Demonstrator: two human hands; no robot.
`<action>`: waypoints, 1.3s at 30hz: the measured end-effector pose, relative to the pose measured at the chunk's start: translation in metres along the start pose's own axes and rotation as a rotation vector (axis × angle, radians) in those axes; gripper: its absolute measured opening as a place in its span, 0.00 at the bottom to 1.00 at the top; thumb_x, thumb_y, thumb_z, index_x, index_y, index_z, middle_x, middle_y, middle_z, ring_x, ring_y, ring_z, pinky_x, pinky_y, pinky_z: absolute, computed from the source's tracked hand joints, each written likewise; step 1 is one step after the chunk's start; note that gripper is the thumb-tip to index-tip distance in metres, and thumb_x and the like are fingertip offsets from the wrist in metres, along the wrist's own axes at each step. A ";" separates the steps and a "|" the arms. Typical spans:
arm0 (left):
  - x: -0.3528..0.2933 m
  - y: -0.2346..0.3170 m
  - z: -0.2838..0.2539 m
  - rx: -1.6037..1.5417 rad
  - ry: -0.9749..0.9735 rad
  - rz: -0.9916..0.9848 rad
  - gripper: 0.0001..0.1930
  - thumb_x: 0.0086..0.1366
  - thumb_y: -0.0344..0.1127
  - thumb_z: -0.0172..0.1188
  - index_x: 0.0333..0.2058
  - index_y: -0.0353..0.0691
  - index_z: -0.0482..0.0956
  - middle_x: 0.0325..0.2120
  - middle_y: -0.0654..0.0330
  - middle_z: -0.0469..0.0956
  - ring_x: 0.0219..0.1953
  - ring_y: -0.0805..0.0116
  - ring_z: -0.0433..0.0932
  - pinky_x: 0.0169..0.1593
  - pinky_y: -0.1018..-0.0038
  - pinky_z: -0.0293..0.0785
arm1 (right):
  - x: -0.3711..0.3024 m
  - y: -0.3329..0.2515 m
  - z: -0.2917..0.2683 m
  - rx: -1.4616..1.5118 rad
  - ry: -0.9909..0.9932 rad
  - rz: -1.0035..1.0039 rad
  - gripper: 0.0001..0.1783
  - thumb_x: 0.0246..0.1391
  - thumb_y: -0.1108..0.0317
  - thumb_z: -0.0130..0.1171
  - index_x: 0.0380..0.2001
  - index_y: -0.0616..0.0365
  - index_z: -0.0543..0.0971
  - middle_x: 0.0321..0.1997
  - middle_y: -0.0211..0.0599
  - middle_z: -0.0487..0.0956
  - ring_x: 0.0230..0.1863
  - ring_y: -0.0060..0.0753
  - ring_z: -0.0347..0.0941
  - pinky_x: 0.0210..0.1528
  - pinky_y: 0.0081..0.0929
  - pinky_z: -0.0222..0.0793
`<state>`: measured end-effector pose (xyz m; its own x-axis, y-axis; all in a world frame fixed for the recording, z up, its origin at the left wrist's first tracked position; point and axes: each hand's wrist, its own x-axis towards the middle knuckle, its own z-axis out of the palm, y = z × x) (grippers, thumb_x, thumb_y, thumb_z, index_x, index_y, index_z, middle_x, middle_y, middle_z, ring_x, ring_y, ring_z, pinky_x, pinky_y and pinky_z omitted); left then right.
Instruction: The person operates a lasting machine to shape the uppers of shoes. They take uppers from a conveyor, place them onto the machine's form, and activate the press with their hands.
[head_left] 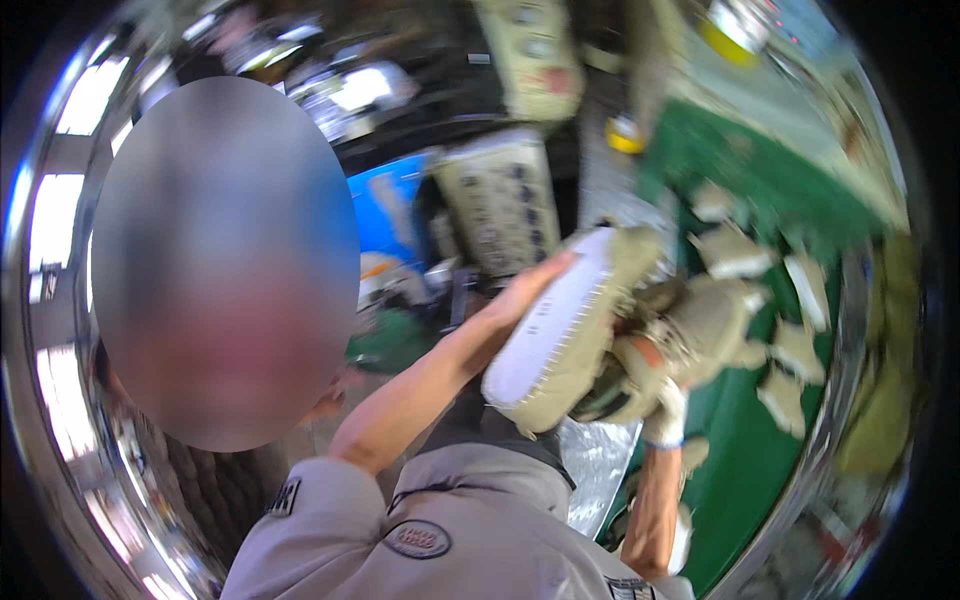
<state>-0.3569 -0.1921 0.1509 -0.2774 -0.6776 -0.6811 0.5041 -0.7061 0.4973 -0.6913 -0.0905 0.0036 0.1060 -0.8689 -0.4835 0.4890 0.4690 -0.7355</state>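
Observation:
My left hand (545, 283) is closed on the far side of a khaki shoe upper (536, 408). Its white underside faces up, with stitches along the edge. Right beside it is a second khaki shoe upper (705, 335) with an orange patch. Under that one my right hand (668, 412) is closed, with a white covering on it and a blue band at the wrist. The shoes hide most of my right fingers. Both shoes are held above the green surface (715, 500), close to each other.
Several khaki and white shoe pieces (797, 350) lie on the green surface at the right. A green ledge (765, 165) rises behind them. Beyond my left arm stand a stained pale container (497, 200) and a blue box (390, 212). Another person (225, 265), blurred, is close on the left.

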 end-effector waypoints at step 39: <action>-0.531 0.026 -0.638 -0.403 -0.660 0.462 0.39 0.77 0.62 0.28 0.73 0.36 0.47 0.72 0.38 0.49 0.70 0.31 0.55 0.69 0.34 0.53 | -0.169 0.313 0.749 -1.117 -0.973 0.017 0.38 0.53 0.39 0.66 0.54 0.61 0.80 0.51 0.44 0.84 0.51 0.45 0.80 0.54 0.34 0.71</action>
<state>0.3254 0.2801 0.1825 -0.3263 -0.9440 0.0491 0.8961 -0.2923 0.3341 0.0923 0.0845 0.2108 0.8500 -0.4130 -0.3270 -0.3737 -0.0352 -0.9269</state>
